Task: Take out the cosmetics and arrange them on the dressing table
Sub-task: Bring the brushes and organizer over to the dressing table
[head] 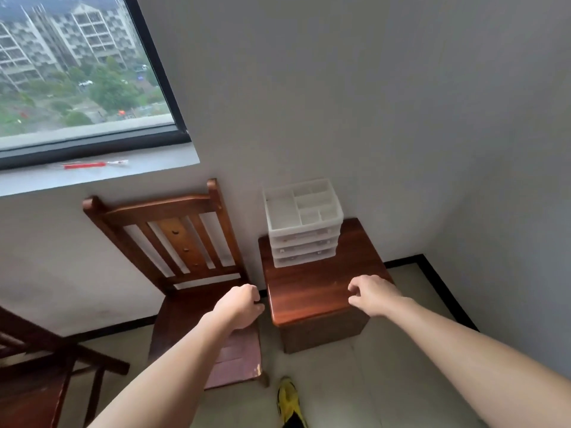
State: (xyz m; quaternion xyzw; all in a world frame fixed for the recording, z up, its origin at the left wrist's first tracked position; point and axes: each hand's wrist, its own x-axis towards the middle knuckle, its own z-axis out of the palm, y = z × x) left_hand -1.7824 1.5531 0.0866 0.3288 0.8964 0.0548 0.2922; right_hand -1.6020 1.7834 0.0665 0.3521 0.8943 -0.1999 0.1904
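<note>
One white plastic organiser stands in the middle right of the frame, at the back of a small reddish-brown wooden cabinet whose top serves as the worktop. The organiser has three shallow drawers stacked under an open top tray split into several compartments. All three drawers are pushed in, and what they hold cannot be made out through their cloudy fronts.

Two bare hands reach forward from the bottom of the frame, well apart from each other. The left hand hangs over the gap between the worktop's left edge and the seat of one brown wooden slat-backed chair; its fingers are loosely curled and grip nothing. The right hand hovers over the front right part of the worktop, fingers also loosely bent and holding nothing. The organiser sits beyond and between both hands, touching neither.

One thin red object lies on the grey window sill at the upper left. One yellow and black shoe shows on the tiled floor at the bottom centre.
</note>
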